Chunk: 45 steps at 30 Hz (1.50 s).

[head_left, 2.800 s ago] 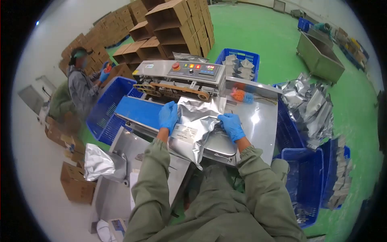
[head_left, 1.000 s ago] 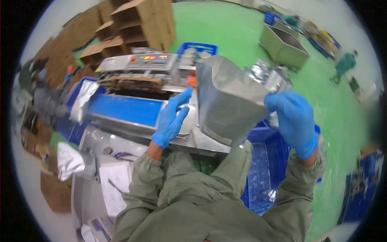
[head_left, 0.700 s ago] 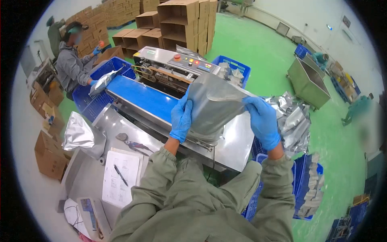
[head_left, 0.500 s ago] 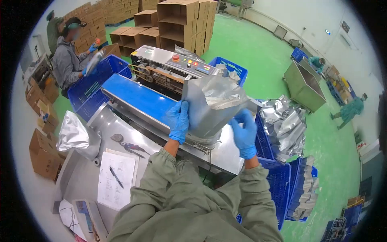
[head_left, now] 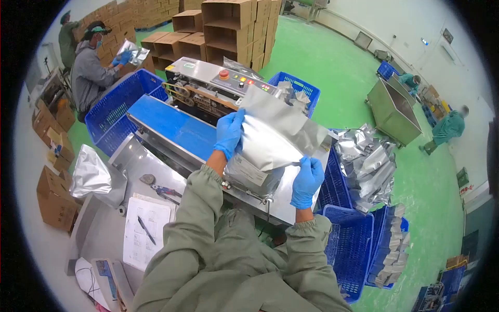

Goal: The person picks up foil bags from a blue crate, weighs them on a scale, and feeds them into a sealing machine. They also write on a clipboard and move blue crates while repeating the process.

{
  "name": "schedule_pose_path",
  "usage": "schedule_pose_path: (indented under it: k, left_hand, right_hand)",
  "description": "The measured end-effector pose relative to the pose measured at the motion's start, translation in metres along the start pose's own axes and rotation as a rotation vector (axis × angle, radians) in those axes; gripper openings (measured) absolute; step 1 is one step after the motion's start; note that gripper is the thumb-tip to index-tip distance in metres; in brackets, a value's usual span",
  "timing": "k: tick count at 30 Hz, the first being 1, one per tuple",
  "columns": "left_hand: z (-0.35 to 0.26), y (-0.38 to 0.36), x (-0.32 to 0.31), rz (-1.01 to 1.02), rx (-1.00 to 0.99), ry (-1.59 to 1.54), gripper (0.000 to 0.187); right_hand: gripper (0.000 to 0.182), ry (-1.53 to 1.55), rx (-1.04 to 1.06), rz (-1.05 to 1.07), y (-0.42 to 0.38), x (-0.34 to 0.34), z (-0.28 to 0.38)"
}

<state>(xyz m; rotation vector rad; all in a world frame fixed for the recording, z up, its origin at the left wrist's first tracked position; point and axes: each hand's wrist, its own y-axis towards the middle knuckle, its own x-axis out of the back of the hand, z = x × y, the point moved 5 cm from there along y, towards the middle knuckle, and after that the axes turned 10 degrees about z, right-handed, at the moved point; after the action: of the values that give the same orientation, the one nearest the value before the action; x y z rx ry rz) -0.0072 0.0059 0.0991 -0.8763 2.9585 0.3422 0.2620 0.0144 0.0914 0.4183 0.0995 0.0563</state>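
Green floor [head_left: 332, 67] behind the machine [head_left: 200, 73]. My left hand [head_left: 228, 134] grips the silver bag [head_left: 267, 145], right hand [head_left: 307, 182] pinches its edge, beside the blue belt [head_left: 171, 127]. Looks like straightening; next likely needs level edges.

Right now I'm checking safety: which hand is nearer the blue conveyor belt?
The left hand, beside the conveyor belt; the right hand, farther right, pinches the silver pouch.
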Motion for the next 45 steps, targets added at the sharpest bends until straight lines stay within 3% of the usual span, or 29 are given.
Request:
schedule_pose_path:
  k: [7,9,13,19,22,25,27,28,29,31,32,33,36,38,40,42,44,45]
  left_hand:
    - [0.052,0.009,-0.014,0.209,0.163,0.186,0.038]
    - [0.073,0.006,-0.009,0.264,0.218,0.472,0.038]
    - [0.096,0.005,0.002,0.332,0.237,0.650,0.042]
    - [0.112,0.034,0.022,0.302,0.239,0.710,0.043]
    - [0.130,0.058,0.045,0.307,0.222,0.637,0.041]
    - [0.123,0.071,0.074,0.314,0.296,0.669,0.039]
    - [0.093,0.067,0.090,0.215,0.127,1.021,0.036]
    - [0.079,0.058,0.100,0.081,0.133,0.940,0.033]
    - [0.061,0.047,0.100,0.082,0.129,0.960,0.033]
    - [0.022,0.023,0.104,-0.045,-0.045,0.793,0.032]
    - [0.009,0.009,0.099,-0.057,-0.159,0.752,0.025]
    - [-0.006,-0.009,0.089,-0.046,-0.153,0.774,0.025]
    - [-0.048,-0.067,0.046,0.204,-0.225,0.721,0.022]
    - [-0.042,-0.097,0.029,0.382,-0.116,0.585,0.022]
    - [-0.034,-0.121,0.019,0.507,0.012,0.485,0.025]
    - [-0.024,-0.138,0.016,0.522,-0.027,0.478,0.035]
    - [-0.011,-0.150,0.011,0.518,-0.019,0.610,0.036]
    - [-0.007,-0.151,0.007,0.495,-0.020,0.666,0.036]
  right_hand:
    - [0.015,-0.009,-0.167,0.001,0.003,0.031,-0.036]
    - [0.016,-0.057,-0.192,0.013,-0.001,0.040,-0.056]
    - [0.018,-0.133,-0.248,0.085,-0.005,0.035,-0.084]
    - [0.017,-0.220,-0.236,0.187,0.008,0.009,-0.093]
    - [0.020,-0.105,-0.375,0.382,0.013,-0.014,-0.109]
    - [0.020,-0.081,-0.476,0.467,0.016,-0.041,-0.112]
    - [0.020,-0.065,-0.452,0.478,0.018,-0.060,-0.112]
    - [0.020,-0.048,-0.506,0.475,0.018,-0.069,-0.122]
    - [0.020,-0.027,-0.562,0.471,0.017,-0.081,-0.135]
    - [0.022,0.065,-0.539,0.440,0.015,-0.107,-0.151]
    - [0.019,-0.054,-0.479,0.460,0.016,-0.117,-0.157]
    - [0.017,-0.175,-0.425,0.480,0.014,-0.127,-0.161]
    - [0.023,-0.062,-0.273,0.603,-0.002,-0.144,-0.137]
    - [0.023,0.125,-0.438,0.788,-0.031,-0.118,-0.090]
    - [0.023,-0.084,-0.179,0.807,-0.048,-0.056,-0.058]
    - [0.025,-0.050,-0.303,0.604,-0.072,0.041,-0.048]
    - [0.026,-0.099,-0.263,0.158,-0.107,0.163,-0.067]
    - [0.024,-0.205,-0.407,-0.089,-0.132,0.230,-0.068]
